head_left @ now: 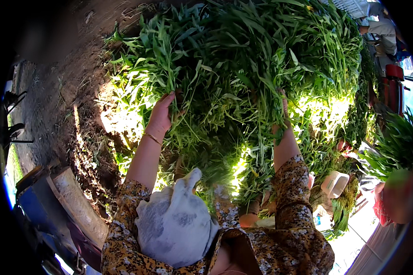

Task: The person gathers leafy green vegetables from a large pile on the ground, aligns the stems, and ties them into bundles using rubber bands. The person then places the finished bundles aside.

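A big heap of long green leafy stalks (243,59) fills the middle and top of the view. My left hand (161,117), with a thin bangle at the wrist, reaches into the left side of the heap, fingers curled among the stems. My right hand (282,110) is pushed into the greens further right and is mostly hidden by leaves. Both forearms come up from patterned brown sleeves. A white cloth bundle (176,224) lies over my left upper arm at the bottom.
Bare dark soil (64,91) lies to the left of the heap. A blue object with a pale roll (73,206) sits at lower left. A pale plastic jug (334,183) lies at lower right, with more greens (394,142) and another person (383,27) at the right edge.
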